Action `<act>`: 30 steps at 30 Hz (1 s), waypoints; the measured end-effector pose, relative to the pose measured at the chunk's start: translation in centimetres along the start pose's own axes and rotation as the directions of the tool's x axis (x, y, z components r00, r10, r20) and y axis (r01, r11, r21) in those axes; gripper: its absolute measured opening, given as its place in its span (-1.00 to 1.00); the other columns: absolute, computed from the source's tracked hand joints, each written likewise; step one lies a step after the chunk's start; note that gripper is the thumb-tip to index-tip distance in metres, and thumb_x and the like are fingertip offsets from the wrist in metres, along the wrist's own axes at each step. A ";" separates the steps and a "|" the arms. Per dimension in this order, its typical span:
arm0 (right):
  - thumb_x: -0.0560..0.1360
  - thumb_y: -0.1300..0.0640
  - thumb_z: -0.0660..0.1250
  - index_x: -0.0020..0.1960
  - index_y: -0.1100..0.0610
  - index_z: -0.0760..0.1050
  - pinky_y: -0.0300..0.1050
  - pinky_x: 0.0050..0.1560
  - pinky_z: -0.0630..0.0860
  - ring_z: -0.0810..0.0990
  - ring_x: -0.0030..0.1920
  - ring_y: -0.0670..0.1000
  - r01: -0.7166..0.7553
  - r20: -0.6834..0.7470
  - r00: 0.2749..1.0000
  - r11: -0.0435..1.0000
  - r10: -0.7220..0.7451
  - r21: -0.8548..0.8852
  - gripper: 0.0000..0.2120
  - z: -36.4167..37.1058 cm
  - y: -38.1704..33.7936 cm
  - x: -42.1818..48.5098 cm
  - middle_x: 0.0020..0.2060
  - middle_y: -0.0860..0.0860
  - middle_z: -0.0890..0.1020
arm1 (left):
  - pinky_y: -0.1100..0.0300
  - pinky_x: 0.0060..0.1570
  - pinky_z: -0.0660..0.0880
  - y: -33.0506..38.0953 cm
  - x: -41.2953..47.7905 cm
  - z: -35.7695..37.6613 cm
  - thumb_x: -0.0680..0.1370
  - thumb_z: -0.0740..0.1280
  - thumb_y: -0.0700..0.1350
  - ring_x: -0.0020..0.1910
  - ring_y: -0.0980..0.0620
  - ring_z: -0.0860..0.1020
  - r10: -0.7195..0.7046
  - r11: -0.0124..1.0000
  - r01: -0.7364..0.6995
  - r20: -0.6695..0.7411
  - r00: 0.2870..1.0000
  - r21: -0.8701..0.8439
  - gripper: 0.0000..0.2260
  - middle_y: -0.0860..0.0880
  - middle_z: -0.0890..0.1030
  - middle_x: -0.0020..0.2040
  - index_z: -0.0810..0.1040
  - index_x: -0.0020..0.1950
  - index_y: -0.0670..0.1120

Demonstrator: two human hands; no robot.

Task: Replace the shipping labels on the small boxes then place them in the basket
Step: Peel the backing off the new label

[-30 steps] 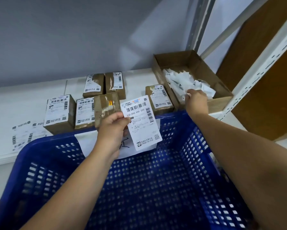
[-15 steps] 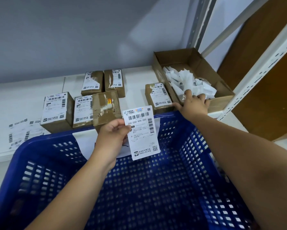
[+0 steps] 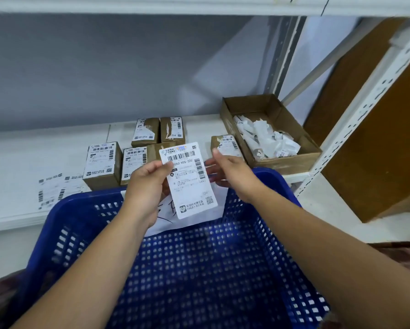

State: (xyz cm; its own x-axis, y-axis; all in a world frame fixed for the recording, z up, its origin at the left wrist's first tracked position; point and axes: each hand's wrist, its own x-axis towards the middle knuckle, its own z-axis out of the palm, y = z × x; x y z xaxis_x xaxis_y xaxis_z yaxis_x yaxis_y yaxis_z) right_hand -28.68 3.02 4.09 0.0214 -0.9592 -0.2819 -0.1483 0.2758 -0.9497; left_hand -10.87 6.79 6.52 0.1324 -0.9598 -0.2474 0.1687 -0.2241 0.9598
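Grey wall (image 3: pixel 128 67) backs a white shelf (image 3: pixel 21 150), bounded on the right by a white perforated upright (image 3: pixel 365 110) with a brown board (image 3: pixel 377 138) behind it.

A blue basket (image 3: pixel 85 198) with perforated walls sits nearest the camera, its far rim against the shelf's front edge. A white paper sheet (image 3: pixel 166 222) with dark handwriting, not legible, hangs over that rim.

An open cardboard tray (image 3: pixel 284 162) stands at the right end of the shelf and holds crumpled label scraps (image 3: pixel 265 138).

Six small boxes (image 3: pixel 102 162) stand on the shelf beyond the basket, in a loose cluster left of the tray. They carry white labels with barcodes and QR codes; some labels look torn. A strip of bare shelf runs between the boxes and the wall.

A flat label sheet (image 3: pixel 54 188) lies left of the boxes, near the shelf's front edge.

The left hand (image 3: pixel 147 184) pinches a label (image 3: pixel 189 181) by its left edge, thumb on the face, above the basket's far rim. It reads "050 V05-220" under a barcode; the smaller print is not legible.

The right hand (image 3: pixel 232 174) holds nothing, its fingers loosely extended at the label's right edge. Contact cannot be confirmed.
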 end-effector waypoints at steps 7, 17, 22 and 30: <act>0.58 0.14 0.32 0.14 0.30 0.55 0.05 0.12 0.56 0.67 -0.02 0.08 -0.089 0.201 0.977 0.990 0.066 0.108 -0.76 2.7 -0.9 -3.7 0.06 0.15 0.69 | 0.17 -0.16 0.56 1.0 -1.5 -0.9 0.59 0.24 0.01 -0.20 0.07 0.67 0.025 0.996 -0.029 -0.053 0.998 -0.085 -0.79 -0.03 0.70 -0.12 0.61 -0.02 -0.07; 0.57 0.26 0.33 -0.13 0.21 0.51 0.03 -0.07 0.58 0.63 -0.12 0.12 -0.066 0.040 0.997 0.997 0.064 0.040 -0.90 4.1 -0.2 -3.7 -0.14 0.16 0.67 | 0.39 -0.26 0.50 -0.8 -0.3 -3.4 0.60 0.16 0.11 -0.38 0.22 0.62 0.387 0.771 -0.271 -0.087 0.918 0.577 -0.70 0.04 0.68 -0.08 0.61 0.04 -0.01; 0.59 0.31 0.25 -0.07 0.23 0.50 -0.08 -0.30 0.62 0.66 -0.14 0.10 -0.216 0.011 0.973 0.894 0.230 0.392 -0.92 3.3 0.3 -2.1 -0.07 0.17 0.67 | 0.18 -0.18 0.42 -2.0 2.9 -5.2 0.62 0.15 0.05 -0.21 0.00 0.58 0.442 0.658 -0.228 -0.123 0.888 0.718 -0.67 -0.04 0.62 -0.04 0.53 0.26 -0.09; 0.59 0.27 0.27 -0.07 0.23 0.49 -0.25 -0.26 0.40 0.50 -0.28 -0.04 -0.395 0.121 0.876 0.550 0.467 0.735 -0.93 3.8 0.7 2.0 -0.22 0.13 0.59 | 0.15 0.12 0.37 -5.7 8.8 -3.9 0.57 0.30 0.02 0.09 -0.01 0.50 0.068 0.940 0.015 -0.232 0.970 0.340 -0.67 -0.08 0.57 0.14 0.53 0.18 -0.20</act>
State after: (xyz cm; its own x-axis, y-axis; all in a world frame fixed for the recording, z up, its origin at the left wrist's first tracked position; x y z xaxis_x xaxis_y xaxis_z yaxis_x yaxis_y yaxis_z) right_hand -24.95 1.55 2.33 0.0686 -0.7036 -0.7073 0.6370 0.5765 -0.5117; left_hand -6.86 0.32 -1.59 0.3662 -0.9076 -0.2055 -0.1717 -0.2829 0.9436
